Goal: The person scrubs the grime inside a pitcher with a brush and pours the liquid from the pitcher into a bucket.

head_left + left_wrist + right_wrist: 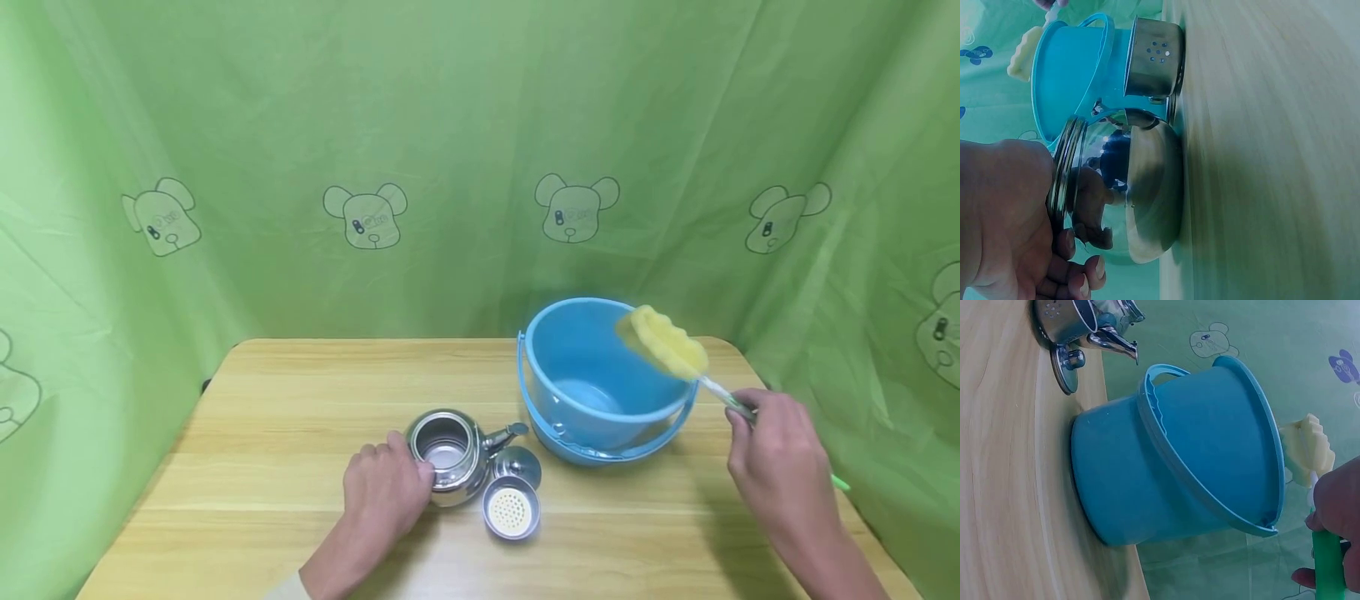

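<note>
My left hand (384, 487) grips a shiny steel teapot (456, 497) at its rim, thumb over the edge of the open mouth. In the left wrist view its fingers curl beside the teapot's neck. The pot stands upright, its spout pointing right. With my right hand (783, 450) I hold a cup brush by its green-and-white handle; its yellow sponge head (670, 343) hangs above the right rim of a blue bucket (592, 427). Beside the teapot sit a steel strainer cup (512, 510) with a perforated bottom and a round knobbed lid (520, 467).
The bucket's handle (1175, 465) hangs down along its near side. A wooden table (285, 417) carries everything. Behind it and along both sides hangs a green curtain (465, 100) printed with bear heads.
</note>
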A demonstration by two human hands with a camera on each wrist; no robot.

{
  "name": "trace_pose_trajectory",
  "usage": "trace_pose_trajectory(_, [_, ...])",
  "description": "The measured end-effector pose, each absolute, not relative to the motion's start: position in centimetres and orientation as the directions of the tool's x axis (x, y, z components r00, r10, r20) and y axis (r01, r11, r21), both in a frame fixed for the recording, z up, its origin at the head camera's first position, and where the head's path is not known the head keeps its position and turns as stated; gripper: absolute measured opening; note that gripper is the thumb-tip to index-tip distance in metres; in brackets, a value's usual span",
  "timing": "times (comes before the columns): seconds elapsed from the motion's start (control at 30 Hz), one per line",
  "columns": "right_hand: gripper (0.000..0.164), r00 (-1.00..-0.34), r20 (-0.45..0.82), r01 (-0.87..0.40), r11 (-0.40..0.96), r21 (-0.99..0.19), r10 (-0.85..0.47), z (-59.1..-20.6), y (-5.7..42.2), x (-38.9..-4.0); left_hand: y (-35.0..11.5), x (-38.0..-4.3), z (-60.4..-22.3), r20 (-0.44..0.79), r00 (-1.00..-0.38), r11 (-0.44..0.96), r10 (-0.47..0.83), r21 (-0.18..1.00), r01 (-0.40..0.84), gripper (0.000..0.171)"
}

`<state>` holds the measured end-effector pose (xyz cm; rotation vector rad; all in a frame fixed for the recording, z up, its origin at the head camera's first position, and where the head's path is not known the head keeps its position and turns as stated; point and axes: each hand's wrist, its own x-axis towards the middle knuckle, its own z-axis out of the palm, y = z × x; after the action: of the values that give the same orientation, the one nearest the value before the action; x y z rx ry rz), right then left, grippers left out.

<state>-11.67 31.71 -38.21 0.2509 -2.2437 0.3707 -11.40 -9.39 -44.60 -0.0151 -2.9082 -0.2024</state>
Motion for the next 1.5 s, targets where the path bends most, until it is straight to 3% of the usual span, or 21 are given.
trace_pose_trajectory(0.33, [0.027, -0.754, 0.650, -0.196, 0.913, -0.357, 0.092, -38.9, 32.7, -11.2, -9.4, -11.4, -44.7, 0.238, -0.971, 0.989, -0.009, 0.147, 0.027, 0.021])
trace_pose_trajectory(0.67, [0.035, -0.847, 0.502, -0.075, 0.894, -0.441, 0.176, -40.0, 34.4, -10.3, -9.4, -11.4, -44.8, 0.240, -0.971, 0.990, -0.007, 0.135, 0.027, 0.023])
trace_pose_trajectory(1.5, [0.041, -0.892, 0.376, 0.047, 0.878, -0.476, 0.252, -41.8, 36.6, -9.9, -9.4, -11.4, -44.6, 0.226, -0.974, 0.991, -0.004, 0.133, 0.027, 0.024])
